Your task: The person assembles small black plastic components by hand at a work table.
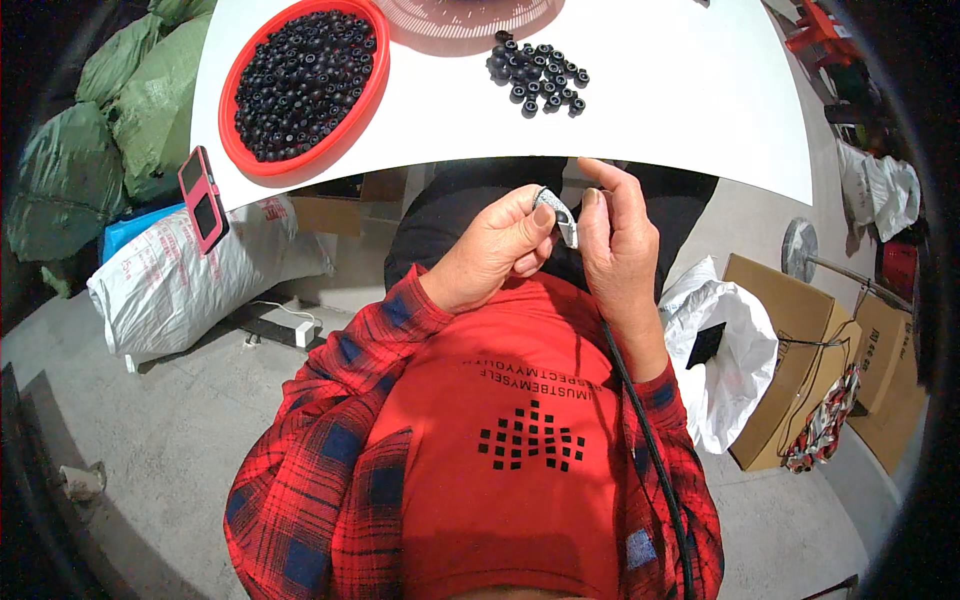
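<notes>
My left hand is closed in a pinch, thumb against index finger. Around its index fingertip lies a grey-white, fabric-like strip, one end hanging toward my right hand. My right hand is right beside it, index finger stretched out toward the table edge and thumb raised close to the strip; its lower fingers are partly hidden. Both hands are above my lap, just short of the white table. On the table are a loose pile of small black ring-like pieces and a red basin full of similar black pieces.
A pink perforated basket sits at the table's far side. At the left table edge is a red-cased phone. White sacks and green sacks lie left; an open white bag and cardboard boxes stand right. A black cable runs along my right arm.
</notes>
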A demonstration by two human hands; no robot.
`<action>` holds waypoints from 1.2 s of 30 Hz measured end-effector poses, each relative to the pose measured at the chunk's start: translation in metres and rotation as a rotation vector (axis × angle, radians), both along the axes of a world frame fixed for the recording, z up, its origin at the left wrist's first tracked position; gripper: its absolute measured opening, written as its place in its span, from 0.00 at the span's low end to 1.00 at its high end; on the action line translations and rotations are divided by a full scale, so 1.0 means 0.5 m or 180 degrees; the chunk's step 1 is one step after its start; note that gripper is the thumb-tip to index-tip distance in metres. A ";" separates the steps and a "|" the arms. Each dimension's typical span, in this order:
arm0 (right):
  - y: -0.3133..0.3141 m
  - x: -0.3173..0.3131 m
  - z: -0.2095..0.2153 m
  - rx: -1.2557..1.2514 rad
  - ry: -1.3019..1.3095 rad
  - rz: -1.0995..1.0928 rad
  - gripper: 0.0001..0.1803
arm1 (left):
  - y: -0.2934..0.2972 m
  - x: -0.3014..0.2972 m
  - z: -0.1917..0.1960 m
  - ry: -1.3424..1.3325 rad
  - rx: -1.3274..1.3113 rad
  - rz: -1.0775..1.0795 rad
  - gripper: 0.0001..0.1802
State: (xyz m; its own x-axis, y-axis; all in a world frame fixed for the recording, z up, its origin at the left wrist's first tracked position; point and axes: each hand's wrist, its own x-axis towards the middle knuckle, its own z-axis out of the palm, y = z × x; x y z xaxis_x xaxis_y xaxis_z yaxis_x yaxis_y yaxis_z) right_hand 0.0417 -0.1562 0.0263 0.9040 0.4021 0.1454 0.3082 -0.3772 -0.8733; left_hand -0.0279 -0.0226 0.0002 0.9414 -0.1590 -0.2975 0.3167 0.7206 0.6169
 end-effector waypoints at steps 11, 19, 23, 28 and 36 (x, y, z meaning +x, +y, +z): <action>0.002 -0.004 -0.003 0.0065 -0.0042 -0.0007 0.12 | 0.000 -0.002 -0.001 -0.0003 -0.0079 0.0006 0.12; -0.003 0.024 -0.044 -0.0166 0.0004 -0.0719 0.09 | -0.010 -0.018 0.004 0.0076 -0.0300 -0.0331 0.15; -0.011 0.024 -0.044 0.0095 0.0345 -0.0576 0.10 | 0.003 -0.006 -0.008 0.0046 -0.0466 -0.0106 0.15; -0.007 0.010 -0.023 0.0261 0.0346 -0.0207 0.11 | 0.001 -0.003 -0.004 0.0128 -0.0577 -0.0062 0.14; -0.004 -0.003 -0.010 0.0130 -0.0112 -0.0007 0.11 | 0.000 -0.003 -0.006 0.0045 -0.0535 -0.0007 0.13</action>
